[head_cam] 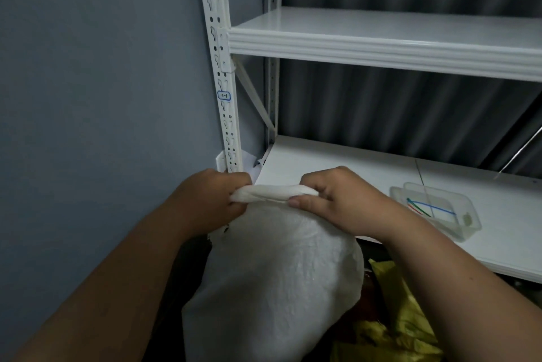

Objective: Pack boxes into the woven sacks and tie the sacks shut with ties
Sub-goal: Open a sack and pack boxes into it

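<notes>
Both hands are clamped on the white woven sack's (272,282) gathered neck: left hand (212,200) on its left end, right hand (331,200) on its right. Neck is stretched left-right between them; sack body hangs below, before the lower shelf (337,165). Ties (429,208) are kept in a clear tray (469,216), nearer the right hand. Upright's label (224,95) is read roughly as "3-1"; uncertain.

White sack (272,282): contents hidden by the fabric; base cut off by the bottom edge. Left hand (212,200): fingertips buried in the gathered sack mouth. Yellow sack (393,329): partly behind the right forearm, cropped below. Upright's label (224,95): writing too small to read. Clear tub (437,209): ties blurred, count unclear.
</notes>
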